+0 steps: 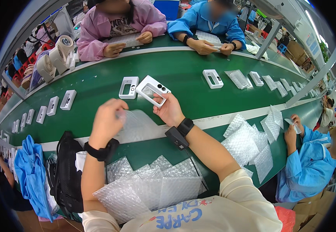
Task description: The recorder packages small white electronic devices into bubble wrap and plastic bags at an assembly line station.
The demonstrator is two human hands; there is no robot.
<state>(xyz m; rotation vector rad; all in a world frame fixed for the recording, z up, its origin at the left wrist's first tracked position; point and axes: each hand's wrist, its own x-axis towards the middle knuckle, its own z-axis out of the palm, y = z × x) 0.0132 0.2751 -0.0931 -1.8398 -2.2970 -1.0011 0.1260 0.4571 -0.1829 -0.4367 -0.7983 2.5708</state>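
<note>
In my right hand [170, 110] is a white plastic housing [142, 88] with a rectangular opening and dark round parts at one end, held tilted above the green belt. My left hand [111, 118] is closed on the edge of a clear bubble wrap bag [139, 124], which spreads out to its right, a little blurred. The bag and the housing are apart. Just left of the held piece, a similar white housing [129, 87] lies on the belt. Several bubble wrap bags [148, 189] are piled close to my body, between my forearms.
The green conveyor belt [98, 83] carries more white housings [68, 99] at left and bagged pieces [238, 79] at right. Bubble wrap bags [249, 141] lie right of my arm. A black bag [68, 174] stands at left. Co-workers sit opposite and at right.
</note>
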